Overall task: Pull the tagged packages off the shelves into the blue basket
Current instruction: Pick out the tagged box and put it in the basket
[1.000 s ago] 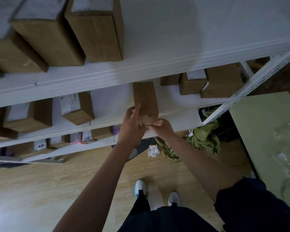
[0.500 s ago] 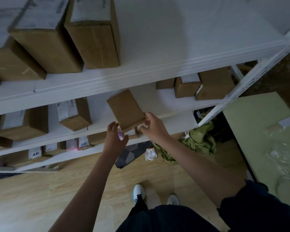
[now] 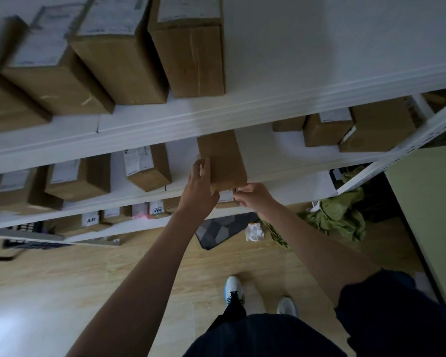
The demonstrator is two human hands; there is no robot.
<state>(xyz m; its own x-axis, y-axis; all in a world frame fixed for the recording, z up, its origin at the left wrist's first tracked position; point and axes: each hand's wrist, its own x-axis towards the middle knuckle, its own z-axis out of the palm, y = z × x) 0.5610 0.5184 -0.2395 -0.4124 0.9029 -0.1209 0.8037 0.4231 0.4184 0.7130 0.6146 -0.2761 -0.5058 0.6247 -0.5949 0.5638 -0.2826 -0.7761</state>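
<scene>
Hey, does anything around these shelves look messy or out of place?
Yes. A crumpled olive-green cloth lies heaped on the wooden floor by the shelf's right post, with a wadded white paper beside it. The cardboard boxes sit orderly.

two hands (image 3: 200, 188), two shoes (image 3: 232, 288) (white)

white labels (image 3: 138, 161) on the boxes — print too blurred to read
</scene>
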